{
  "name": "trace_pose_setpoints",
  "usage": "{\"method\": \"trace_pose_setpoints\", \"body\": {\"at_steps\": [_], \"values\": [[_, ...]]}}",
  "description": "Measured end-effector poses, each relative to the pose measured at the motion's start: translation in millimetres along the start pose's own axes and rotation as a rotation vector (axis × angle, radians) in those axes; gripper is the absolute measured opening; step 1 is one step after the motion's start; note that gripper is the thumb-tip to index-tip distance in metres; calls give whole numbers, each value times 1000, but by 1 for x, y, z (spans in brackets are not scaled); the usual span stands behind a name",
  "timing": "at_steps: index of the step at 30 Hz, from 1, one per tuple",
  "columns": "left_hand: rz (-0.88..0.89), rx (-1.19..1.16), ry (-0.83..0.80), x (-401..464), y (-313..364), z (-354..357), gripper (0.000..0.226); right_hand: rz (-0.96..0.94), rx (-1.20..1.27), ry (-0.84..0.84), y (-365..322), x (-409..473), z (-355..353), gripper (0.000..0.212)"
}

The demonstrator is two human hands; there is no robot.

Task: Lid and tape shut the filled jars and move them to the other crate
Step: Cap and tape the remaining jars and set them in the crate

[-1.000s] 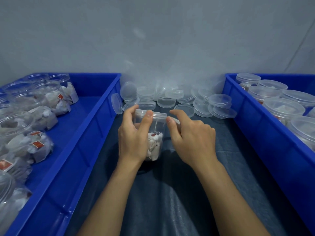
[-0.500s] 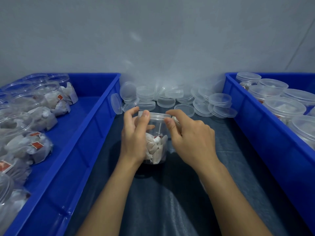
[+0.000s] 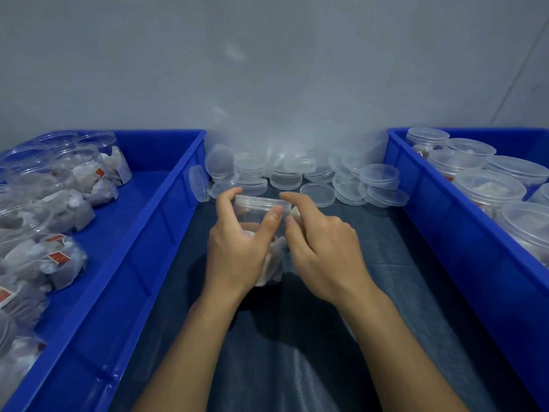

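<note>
Left grip: my left hand [image 3: 237,251] wraps the jar [image 3: 261,233], thumb and fingers curled round its clear wall just under the lid [image 3: 263,202].
Right grip: my right hand [image 3: 323,251] has its fingertips at the lid's right edge, pinching a small pale piece [image 3: 294,214] against the jar; I cannot tell for sure that it is tape.
Jar: one, lidded, filled with white sachets, standing on the desk between the two crates.
Left crate [image 3: 142,233]: blue, holding open jars [image 3: 68,171] of sachets with red tags; about nine show, and more are cut off at the edge.
Right crate [image 3: 439,221]: blue, with at least seven lidded jars [image 3: 488,188] in view.
Loose lids [image 3: 318,194]: a heap beyond my hands, about twenty; the far ones blur together.
Desk [image 3: 297,367]: covered in dark blue cloth, creased.
Room: a plain grey wall [image 3: 267,69] right behind the desk.
Change: the jar has turned in my grip since half a second ago, my left thumb now sits higher near the lid, and the pale piece by my right fingers shows where it did not before.
</note>
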State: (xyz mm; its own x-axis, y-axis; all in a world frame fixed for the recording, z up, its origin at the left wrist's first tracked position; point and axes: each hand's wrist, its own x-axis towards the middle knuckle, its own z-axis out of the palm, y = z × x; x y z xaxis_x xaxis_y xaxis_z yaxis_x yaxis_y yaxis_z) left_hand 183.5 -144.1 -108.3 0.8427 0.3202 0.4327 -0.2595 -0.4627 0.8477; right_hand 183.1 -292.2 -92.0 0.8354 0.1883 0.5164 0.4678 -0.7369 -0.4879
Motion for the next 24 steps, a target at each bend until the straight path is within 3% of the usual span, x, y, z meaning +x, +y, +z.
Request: {"method": "trace_pose_setpoints", "body": {"at_steps": [6,11,15,19,24], "values": [[-35,-115,-45,2,-2,-1,66,84,-22,70,15,5,-5,37],[-61,-176,-56,4,-7,-2,64,-7,-191,127,20,5,-2,31],[-49,-209,-64,4,-7,-5,61,-19,-174,152,22,7,-1,40],[-75,-282,-103,5,-8,-5,54,-12,-162,149,23,7,-2,37],[-159,-427,-170,6,-8,-9,60,27,-124,98,17,6,0,33]]}}
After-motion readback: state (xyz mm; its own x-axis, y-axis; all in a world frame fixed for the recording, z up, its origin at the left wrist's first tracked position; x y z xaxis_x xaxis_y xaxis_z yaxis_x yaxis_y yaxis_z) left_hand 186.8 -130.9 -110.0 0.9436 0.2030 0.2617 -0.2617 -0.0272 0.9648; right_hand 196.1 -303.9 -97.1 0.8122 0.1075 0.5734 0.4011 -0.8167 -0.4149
